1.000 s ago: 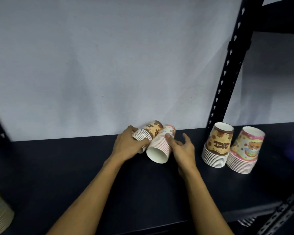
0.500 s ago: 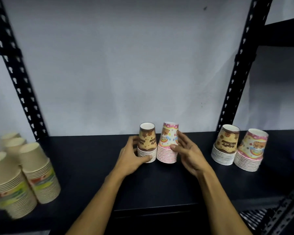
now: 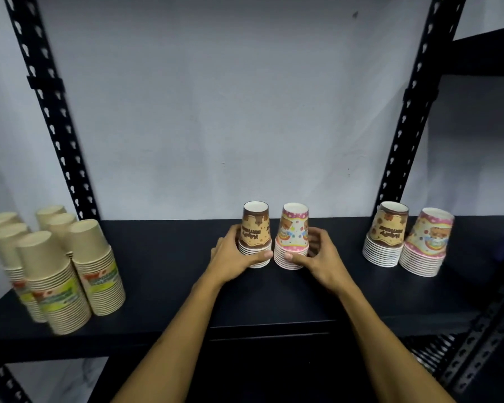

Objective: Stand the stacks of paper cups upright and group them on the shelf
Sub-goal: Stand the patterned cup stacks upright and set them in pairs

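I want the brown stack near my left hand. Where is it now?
In the head view the brown cup stack stands mid-shelf, rims down, held by the left hand, with the pink cup stack close on its right.

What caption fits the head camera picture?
Two hands steady a brown cup stack and a pink one on a shelf.

Pale wall [image 3: 216, 112] behind two black perforated uprights [image 3: 53, 112], one at each side
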A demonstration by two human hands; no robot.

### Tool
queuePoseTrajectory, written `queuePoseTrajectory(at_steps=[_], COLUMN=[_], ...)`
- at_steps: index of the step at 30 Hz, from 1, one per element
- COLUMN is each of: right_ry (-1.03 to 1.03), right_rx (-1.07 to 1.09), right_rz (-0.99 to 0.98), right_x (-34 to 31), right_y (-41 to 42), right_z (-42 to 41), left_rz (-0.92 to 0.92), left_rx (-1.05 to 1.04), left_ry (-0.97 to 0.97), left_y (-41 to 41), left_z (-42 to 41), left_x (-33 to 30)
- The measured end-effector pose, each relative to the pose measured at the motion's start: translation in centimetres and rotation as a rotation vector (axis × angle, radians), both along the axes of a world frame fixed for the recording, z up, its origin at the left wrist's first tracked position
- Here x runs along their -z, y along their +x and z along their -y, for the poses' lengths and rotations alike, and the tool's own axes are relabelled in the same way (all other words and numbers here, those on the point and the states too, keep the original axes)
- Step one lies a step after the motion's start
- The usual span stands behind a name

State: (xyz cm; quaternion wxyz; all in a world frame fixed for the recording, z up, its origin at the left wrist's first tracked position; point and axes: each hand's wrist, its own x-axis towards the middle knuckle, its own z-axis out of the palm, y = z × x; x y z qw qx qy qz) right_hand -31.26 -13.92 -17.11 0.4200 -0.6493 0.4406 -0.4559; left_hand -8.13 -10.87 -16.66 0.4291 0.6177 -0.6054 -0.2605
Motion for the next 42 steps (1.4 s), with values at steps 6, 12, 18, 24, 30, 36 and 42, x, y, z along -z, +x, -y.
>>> queuePoseTrajectory(at_steps=[6,12,18,24,30,36,42], right_ry=[0.101,0.040,-0.024,0.035,-0.051,-0.058,-0.080], right_rx=[-0.069,-0.062,0.030,-0.041,0.009,-0.010,0.002], right_rz=[0.126,0.055,-0.058,0.005,-0.101,-0.137,-0.184], right_x=[0.5,-0.1,0.0,0.1,0.1,0.3,0.2], right_y=[-0.7,-0.3,0.3,-0.3,0.7,0.3,0.7], right_z=[0.9,0.2,0.4,0.4,0.0,0.3,-0.7], left_rz=[-0.195,-0.168,-0.161,-0.155,-0.151,-0.128,-0.085], left_rx=[0.155,0.098,0.096,0.096,0.101,0.079,0.055], left_ry=[0.053,-0.007,-0.030,-0.043,-0.053,-0.063,-0.055], left_y=[1.6,1.5,1.3,1.4,1.2,1.4,0.9], left_z=[0.1,1.0,1.1,1.2,1.3,1.3,0.3], left_x=[-0.1,0.8,0.9,1.0,1.1,1.3,0.9])
